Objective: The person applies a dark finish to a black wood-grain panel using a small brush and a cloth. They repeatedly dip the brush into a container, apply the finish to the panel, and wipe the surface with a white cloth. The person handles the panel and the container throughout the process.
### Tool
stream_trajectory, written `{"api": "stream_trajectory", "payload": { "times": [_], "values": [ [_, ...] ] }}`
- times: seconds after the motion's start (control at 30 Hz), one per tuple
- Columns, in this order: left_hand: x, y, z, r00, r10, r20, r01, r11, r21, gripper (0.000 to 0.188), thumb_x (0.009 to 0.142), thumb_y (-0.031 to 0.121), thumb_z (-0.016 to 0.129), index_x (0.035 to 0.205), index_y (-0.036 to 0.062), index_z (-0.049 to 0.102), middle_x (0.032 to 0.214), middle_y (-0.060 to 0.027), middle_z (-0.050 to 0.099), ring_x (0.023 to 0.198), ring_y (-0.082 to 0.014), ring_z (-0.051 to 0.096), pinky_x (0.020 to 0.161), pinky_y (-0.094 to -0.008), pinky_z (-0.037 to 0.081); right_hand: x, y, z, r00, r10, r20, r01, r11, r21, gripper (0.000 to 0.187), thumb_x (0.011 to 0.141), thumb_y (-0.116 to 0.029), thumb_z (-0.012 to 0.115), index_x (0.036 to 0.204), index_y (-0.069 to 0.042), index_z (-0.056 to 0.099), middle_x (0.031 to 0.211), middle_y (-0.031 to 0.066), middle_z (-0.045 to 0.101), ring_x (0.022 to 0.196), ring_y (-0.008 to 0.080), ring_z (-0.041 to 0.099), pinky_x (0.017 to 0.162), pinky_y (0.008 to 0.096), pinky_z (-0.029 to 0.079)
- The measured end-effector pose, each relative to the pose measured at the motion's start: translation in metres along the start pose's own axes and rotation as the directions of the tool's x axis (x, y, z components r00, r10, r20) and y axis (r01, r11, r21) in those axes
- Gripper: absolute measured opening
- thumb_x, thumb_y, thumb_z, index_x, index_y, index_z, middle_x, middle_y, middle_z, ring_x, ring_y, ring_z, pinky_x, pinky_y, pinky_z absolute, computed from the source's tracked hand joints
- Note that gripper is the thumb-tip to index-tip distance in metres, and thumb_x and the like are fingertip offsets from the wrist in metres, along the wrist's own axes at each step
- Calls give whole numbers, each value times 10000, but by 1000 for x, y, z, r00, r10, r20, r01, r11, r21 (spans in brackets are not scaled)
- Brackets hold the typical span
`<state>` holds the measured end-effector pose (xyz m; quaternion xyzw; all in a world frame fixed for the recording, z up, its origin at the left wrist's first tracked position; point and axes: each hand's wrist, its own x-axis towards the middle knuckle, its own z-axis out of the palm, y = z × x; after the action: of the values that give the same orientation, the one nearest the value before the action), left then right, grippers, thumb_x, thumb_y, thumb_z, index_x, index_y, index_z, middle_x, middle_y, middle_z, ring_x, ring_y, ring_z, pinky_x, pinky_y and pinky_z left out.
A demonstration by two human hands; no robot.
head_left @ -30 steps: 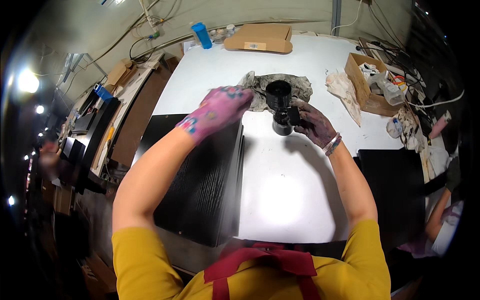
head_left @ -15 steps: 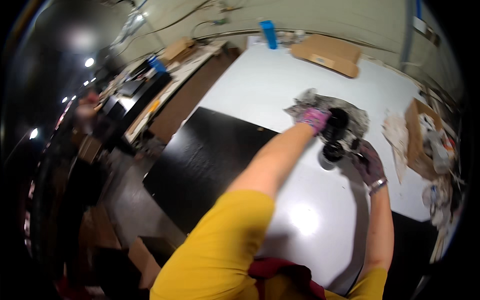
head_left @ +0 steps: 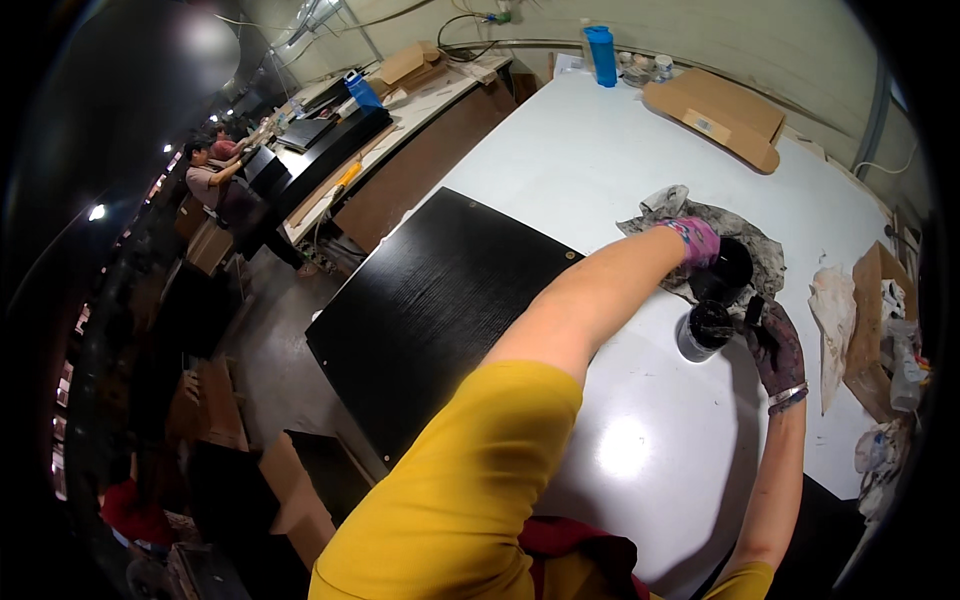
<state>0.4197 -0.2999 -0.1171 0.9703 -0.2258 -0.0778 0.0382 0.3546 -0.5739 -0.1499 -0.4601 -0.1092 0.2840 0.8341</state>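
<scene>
My left hand point(head_left: 694, 243), in a pink patterned glove, grips the side of a black container point(head_left: 738, 264), its fingers partly hidden. The container rests on a crumpled, black-stained cloth point(head_left: 664, 204). Just in front stands a small clear-sided cup point(head_left: 692, 347), black around its mouth and inside. To the right of the cup, my right hand point(head_left: 778, 350), in a dark stained glove, is closed on a small black piece point(head_left: 755, 309) whose kind I cannot make out. A black wood-grain panel point(head_left: 440, 310) lies at the table's left side, beside my left arm.
On the white table point(head_left: 540, 150) are a blue bottle point(head_left: 601, 57) and a flat cardboard piece point(head_left: 716, 115) at the back. An open cardboard box point(head_left: 868, 345) and a stained rag point(head_left: 831, 320) lie to the right. Another person point(head_left: 215, 180) works at a far-left bench.
The view has shifted, so the table and panel appear differently placed. My left hand stays at the black container, and my right hand stays beside the cup with the small black piece.
</scene>
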Motion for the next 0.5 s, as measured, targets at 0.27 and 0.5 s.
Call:
{"api": "stream_trajectory", "payload": {
  "times": [0.27,0.5],
  "values": [
    [-22,-27,-12,950,-14,-311,-85,949,-304,251,864,253,613,1059,114,687,1058,-162,681,1021,-297,651,860,-397,525,14,-17,19,954,-179,-242,18,836,-548,447,838,-225,689,1232,-31,606,1129,99,641,1015,196,595,932,325,460],
    [-36,2,-45,902,-405,-147,153,621,-769,245,901,206,587,988,14,713,802,-82,686,618,-133,590,568,-272,487,54,-18,23,903,-385,-189,74,575,-815,400,822,-202,690,1175,-28,619,1043,131,662,949,216,620,865,321,485]
  ]
}}
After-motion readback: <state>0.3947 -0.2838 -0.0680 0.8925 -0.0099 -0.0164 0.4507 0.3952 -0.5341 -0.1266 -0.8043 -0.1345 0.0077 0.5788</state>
